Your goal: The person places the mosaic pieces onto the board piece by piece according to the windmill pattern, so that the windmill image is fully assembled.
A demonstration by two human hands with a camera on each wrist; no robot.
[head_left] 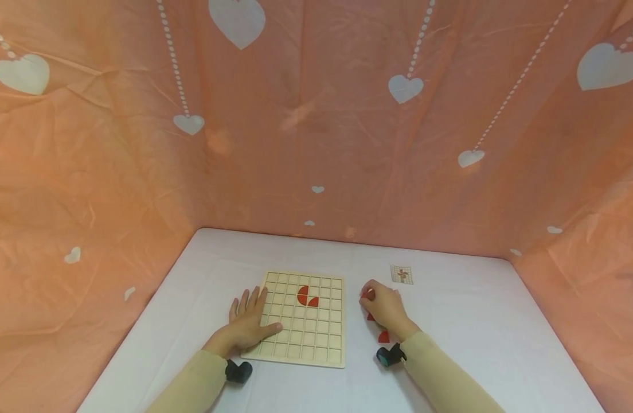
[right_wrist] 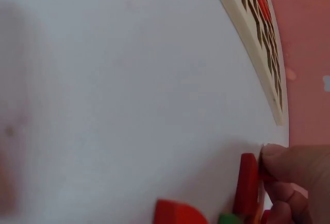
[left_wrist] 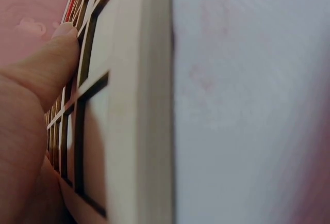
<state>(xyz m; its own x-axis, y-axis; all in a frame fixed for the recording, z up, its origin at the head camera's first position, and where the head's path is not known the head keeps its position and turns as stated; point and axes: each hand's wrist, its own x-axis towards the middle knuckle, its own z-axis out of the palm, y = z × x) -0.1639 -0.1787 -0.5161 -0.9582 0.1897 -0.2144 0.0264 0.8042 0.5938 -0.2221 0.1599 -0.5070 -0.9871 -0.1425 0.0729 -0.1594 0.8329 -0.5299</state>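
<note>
My left hand (head_left: 246, 328) rests on the left edge of a pale wooden grid board (head_left: 296, 357), fingers spread and thumb lying over the squares; the left wrist view shows the thumb (left_wrist: 56, 53) close up. Several red quarter-circle tiles (head_left: 303, 299) sit in squares in the board's upper middle. Right of the board, my right hand (head_left: 387, 308) pinches a small red tile (right_wrist: 265, 175) between thumb and fingers, just above the table. Its full shape is hidden by the fingers. Loose red tiles (head_left: 383, 337) lie beside and below that hand.
A small card with a printed grid pattern (head_left: 402, 274) lies beyond my right hand. The right wrist view catches a bit of a green thing (right_wrist: 228, 219) among the red tiles. White cloth (head_left: 450, 298) covers the table, and orange curtains (head_left: 316, 143) enclose it.
</note>
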